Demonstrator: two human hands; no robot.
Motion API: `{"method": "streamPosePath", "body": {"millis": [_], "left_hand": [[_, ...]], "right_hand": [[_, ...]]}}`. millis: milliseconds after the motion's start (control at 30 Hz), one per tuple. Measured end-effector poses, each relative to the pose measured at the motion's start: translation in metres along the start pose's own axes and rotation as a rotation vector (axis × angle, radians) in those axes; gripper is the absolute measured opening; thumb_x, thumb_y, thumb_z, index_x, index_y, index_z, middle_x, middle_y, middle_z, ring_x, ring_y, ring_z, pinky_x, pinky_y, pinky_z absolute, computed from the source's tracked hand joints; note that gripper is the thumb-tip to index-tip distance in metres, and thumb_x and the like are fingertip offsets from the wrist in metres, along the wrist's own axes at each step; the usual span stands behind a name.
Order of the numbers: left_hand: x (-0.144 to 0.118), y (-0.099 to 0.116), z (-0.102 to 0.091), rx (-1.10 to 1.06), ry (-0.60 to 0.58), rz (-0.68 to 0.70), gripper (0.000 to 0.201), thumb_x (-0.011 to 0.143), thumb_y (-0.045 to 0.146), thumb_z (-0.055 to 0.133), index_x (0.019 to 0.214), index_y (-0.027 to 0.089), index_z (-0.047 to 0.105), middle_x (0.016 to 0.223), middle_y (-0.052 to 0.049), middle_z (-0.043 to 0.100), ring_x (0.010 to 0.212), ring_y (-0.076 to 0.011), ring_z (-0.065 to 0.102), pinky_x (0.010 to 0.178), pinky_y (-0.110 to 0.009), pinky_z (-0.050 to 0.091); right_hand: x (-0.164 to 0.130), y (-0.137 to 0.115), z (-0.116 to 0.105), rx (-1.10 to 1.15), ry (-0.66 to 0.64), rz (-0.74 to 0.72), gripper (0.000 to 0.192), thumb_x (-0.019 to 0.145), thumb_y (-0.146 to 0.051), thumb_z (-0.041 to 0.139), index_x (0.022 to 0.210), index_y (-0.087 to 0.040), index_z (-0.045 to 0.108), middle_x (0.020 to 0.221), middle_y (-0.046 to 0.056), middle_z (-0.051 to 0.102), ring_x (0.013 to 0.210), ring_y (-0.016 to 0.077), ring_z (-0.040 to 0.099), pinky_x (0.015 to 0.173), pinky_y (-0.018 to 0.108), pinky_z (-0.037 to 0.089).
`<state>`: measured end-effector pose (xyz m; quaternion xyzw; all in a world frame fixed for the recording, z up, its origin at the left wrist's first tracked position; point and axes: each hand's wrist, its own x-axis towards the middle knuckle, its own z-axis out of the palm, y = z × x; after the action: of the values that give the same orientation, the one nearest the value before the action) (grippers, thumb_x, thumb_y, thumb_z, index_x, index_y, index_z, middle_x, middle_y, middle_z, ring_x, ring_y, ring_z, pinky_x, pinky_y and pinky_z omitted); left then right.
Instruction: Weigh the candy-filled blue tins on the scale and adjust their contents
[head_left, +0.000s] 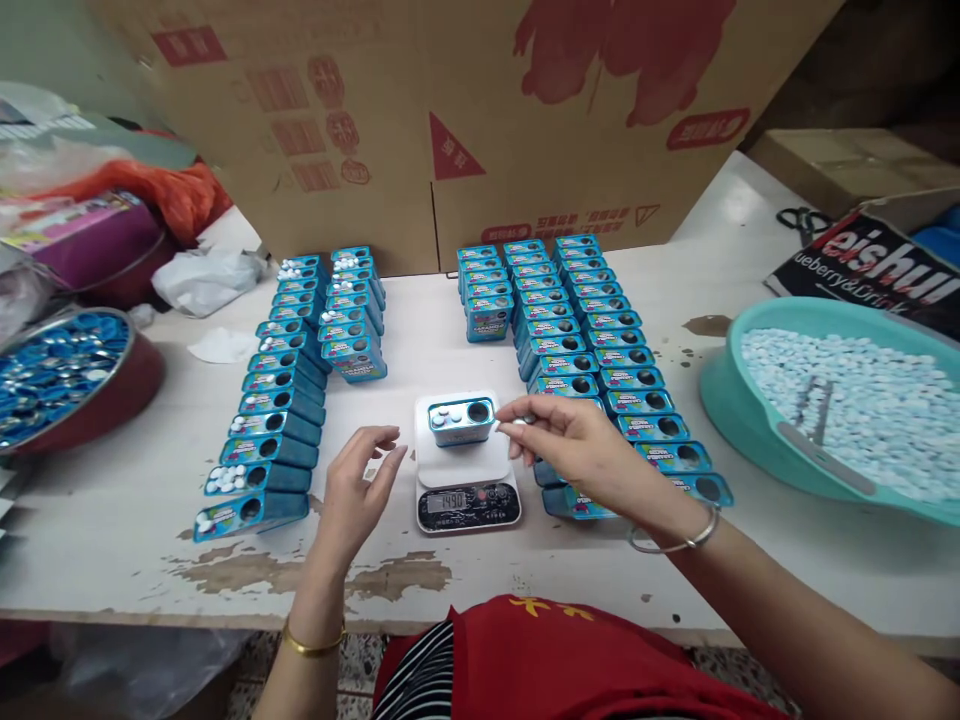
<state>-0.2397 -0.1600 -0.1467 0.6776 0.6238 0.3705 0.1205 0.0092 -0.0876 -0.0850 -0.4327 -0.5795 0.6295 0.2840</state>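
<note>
A blue candy tin (459, 436) stands upright on the small white digital scale (468, 470), whose display is lit. A few white candies (442, 418) lie on the tin's top beside its round dark hole. Just right of that hole, my right hand (559, 435) pinches a white candy between thumb and finger, with more small candies seemingly tucked behind in the fingers. My left hand (364, 480) hovers left of the scale, thumb and fingers apart, holding nothing.
Rows of blue tins stand left (274, 420) and right (626, 375), several left ones topped with candies. A turquoise basin (780, 440) of white candies holds metal tongs. At left sits a red bowl (139, 375) of blue lids. A large cardboard box (390, 130) blocks the back.
</note>
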Motion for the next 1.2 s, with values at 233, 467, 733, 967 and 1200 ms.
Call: {"method": "streamPosePath", "body": {"millis": [233,467,733,967,1200], "left_hand": [[0.013,0.010,0.011,0.091,0.039,0.127,0.026,0.090,0.026,0.054,0.116,0.021,0.055,0.107,-0.009,0.060,0.098,-0.0187,0.057,0.083,-0.034,0.047],[0.011,0.015,0.027,0.285,0.016,0.257,0.046,0.089,0.026,0.054,0.134,0.025,0.043,0.143,-0.015,0.041,0.133,-0.0288,0.037,0.104,-0.049,0.034],[0.018,0.030,0.041,0.321,-0.017,0.312,0.039,0.091,0.019,0.049,0.130,0.023,0.046,0.146,-0.015,0.039,0.139,-0.0291,0.029,0.106,-0.053,0.031],[0.029,0.040,0.057,0.324,-0.063,0.349,0.039,0.090,0.013,0.046,0.127,0.023,0.049,0.147,-0.012,0.039,0.141,-0.0284,0.026,0.108,-0.055,0.027],[0.046,0.030,0.038,0.143,0.089,0.396,0.050,0.085,0.025,0.059,0.132,0.031,0.046,0.143,-0.010,0.043,0.133,-0.0347,0.038,0.106,-0.060,0.031]], "right_hand": [[0.029,0.006,0.009,-0.207,0.041,-0.169,0.014,0.084,-0.023,0.054,0.091,-0.017,0.065,0.070,0.001,0.064,0.062,0.0125,0.059,0.061,0.028,0.047],[0.039,0.007,0.018,-0.500,0.092,-0.335,0.019,0.082,-0.010,0.054,0.093,-0.018,0.067,0.093,0.008,0.068,0.084,0.0184,0.061,0.075,0.034,0.046],[0.040,0.006,0.020,-0.507,0.097,-0.363,0.022,0.085,-0.011,0.052,0.102,-0.015,0.065,0.098,0.010,0.067,0.084,0.0181,0.061,0.076,0.033,0.047],[0.032,0.000,0.010,-0.196,0.133,-0.285,0.026,0.091,-0.022,0.046,0.112,-0.016,0.059,0.084,0.004,0.065,0.067,0.0122,0.057,0.066,0.029,0.046],[0.016,0.009,-0.118,-0.393,0.571,-0.285,0.030,0.091,-0.035,0.048,0.113,-0.016,0.057,0.105,0.009,0.062,0.087,0.0166,0.057,0.074,0.031,0.048]]}}
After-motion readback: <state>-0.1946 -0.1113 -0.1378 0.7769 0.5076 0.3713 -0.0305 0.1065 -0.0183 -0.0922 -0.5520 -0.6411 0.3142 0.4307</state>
